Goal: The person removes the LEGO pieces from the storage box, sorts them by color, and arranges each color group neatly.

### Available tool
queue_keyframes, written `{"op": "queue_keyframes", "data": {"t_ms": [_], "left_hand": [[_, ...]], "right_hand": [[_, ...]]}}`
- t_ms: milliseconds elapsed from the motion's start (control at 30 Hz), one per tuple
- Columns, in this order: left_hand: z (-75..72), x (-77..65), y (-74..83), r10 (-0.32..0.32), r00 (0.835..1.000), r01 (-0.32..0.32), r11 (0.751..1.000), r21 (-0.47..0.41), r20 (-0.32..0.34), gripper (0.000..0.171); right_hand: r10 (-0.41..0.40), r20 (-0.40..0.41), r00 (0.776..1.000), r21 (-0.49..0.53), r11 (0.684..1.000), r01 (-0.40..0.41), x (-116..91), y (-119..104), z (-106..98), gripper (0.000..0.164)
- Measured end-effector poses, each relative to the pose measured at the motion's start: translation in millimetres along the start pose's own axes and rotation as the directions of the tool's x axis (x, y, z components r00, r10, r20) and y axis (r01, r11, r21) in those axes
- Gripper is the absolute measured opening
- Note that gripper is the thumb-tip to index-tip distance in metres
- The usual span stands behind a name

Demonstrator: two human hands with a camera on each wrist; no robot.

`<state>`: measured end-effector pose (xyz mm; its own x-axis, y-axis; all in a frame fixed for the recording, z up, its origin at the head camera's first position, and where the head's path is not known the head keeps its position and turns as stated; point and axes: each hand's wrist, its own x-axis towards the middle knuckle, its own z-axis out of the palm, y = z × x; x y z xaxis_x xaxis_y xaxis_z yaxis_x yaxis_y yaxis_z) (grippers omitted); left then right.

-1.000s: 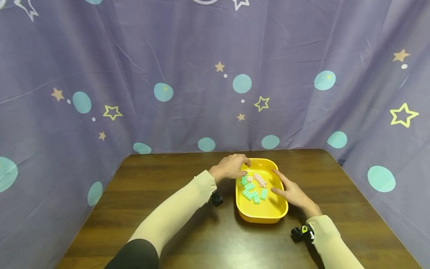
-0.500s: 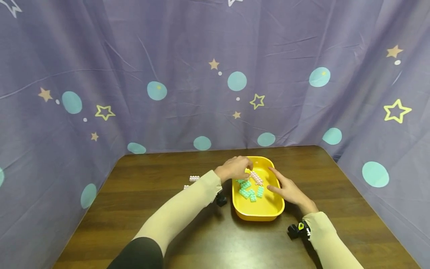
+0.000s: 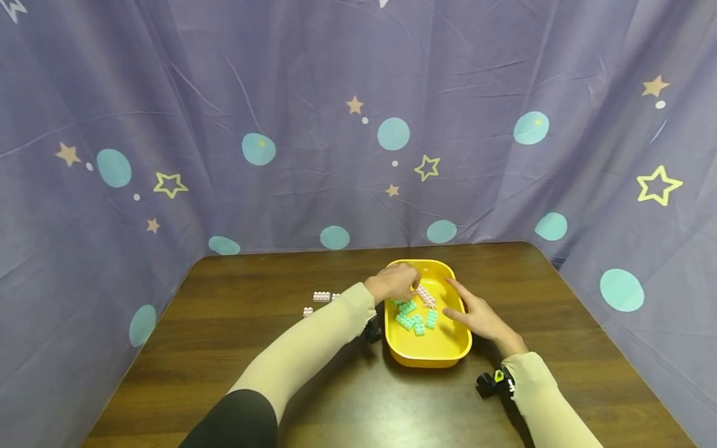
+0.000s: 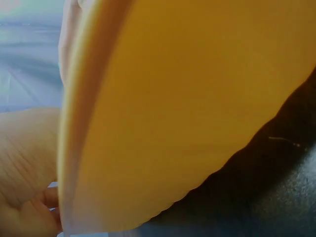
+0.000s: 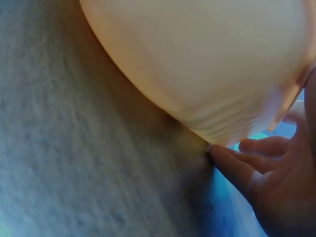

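A yellow plastic tray (image 3: 428,358) stands on the table, holding several mint-green toy building bricks (image 3: 431,319) and a long pink piece (image 3: 426,297) made of studded bricks. My left hand (image 3: 399,281) reaches over the tray's left rim, fingers bent down beside the pink piece. Its fingertips are mostly hidden, so whether they pinch a brick does not show. My right hand (image 3: 484,318) lies along the right rim, thumb over the inside and fingers extended. In the right wrist view, fingers (image 5: 232,170) of that hand reach to the tray's wall (image 5: 197,59).
Left of the tray, small pale-pink bricks (image 3: 322,297) lie on the dark wooden table (image 3: 252,354), partly behind the left sleeve (image 3: 313,339). A purple patterned curtain (image 3: 313,124) hangs behind the table. The tray's wall (image 4: 173,113) fills most of the left wrist view.
My left hand has moved right and deeper into the tray, covering bricks at its left side. Pale-pink bricks on the table have come out from behind the sleeve. The right hand stays at the rim.
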<state>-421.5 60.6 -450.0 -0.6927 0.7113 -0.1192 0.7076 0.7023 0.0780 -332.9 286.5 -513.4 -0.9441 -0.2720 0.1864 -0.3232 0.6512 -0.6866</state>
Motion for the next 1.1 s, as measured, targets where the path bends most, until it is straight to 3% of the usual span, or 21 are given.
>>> {"op": "queue_keyframes", "data": {"t_ms": [567, 800, 1100], "left_hand": [[4.0, 3.0, 9.2, -0.055, 0.997, 0.052, 0.997, 0.056, 0.045, 0.004], [8.8, 0.4, 11.6, -0.061, 0.998, 0.059, 0.997, 0.055, 0.034, 0.016], [6.1, 0.3, 11.3, -0.078, 0.996, 0.076, 0.996, 0.049, 0.039, 0.011]], "right_hand": [[0.0, -0.002, 1.0, -0.006, 1.0, 0.0, -1.5, -1.0, -1.2, 0.077], [0.011, 0.006, 1.0, -0.005, 1.0, -0.011, -3.2, -0.2, 2.0, 0.077], [0.009, -0.003, 1.0, -0.008, 1.0, -0.009, -2.8, -2.3, 1.1, 0.076]]}}
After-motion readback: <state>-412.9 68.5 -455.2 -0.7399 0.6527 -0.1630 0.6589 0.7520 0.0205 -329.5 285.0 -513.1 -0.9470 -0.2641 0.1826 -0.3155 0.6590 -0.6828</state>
